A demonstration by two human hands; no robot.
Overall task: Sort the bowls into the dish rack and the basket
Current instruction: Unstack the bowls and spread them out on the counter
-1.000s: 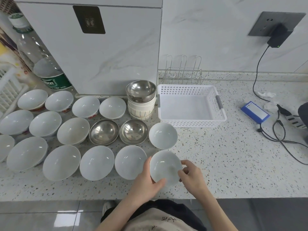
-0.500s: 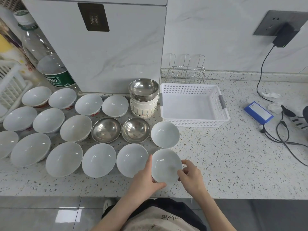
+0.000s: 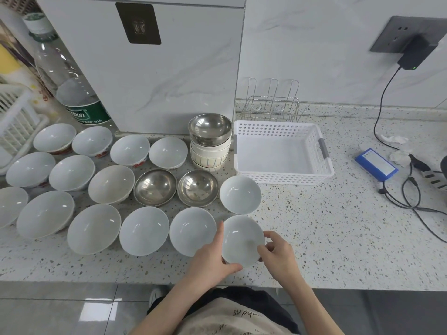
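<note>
Here, the speckled countertop (image 3: 338, 238) carries the whole field: rows of white bowls (image 3: 94, 228) to my left, two steel bowls (image 3: 154, 187) among them, and a short stack of bowls (image 3: 210, 141) capped by a steel one at the back. The white basket (image 3: 314, 176), with nothing showing inside, stands just right of that stack; the wire dish rack (image 3: 273, 105) stands behind it against the wall and holds no bowl that I can see. The small white bowl (image 3: 242, 240), nearest the counter edge, sits between my two hands. The left hand (image 3: 208, 264) grips its left rim, thumb up along the side; the right hand (image 3: 278, 257) pinches the right rim with curled fingers.

Compared with a second ago, the bowl has tilted slightly and both hands have closed in on it (whether it has left the counter, I cannot tell from this angle). I read this as the pick-up of the first bowl: sorting has barely begun, and the move to rack or basket is not yet made.
</note>
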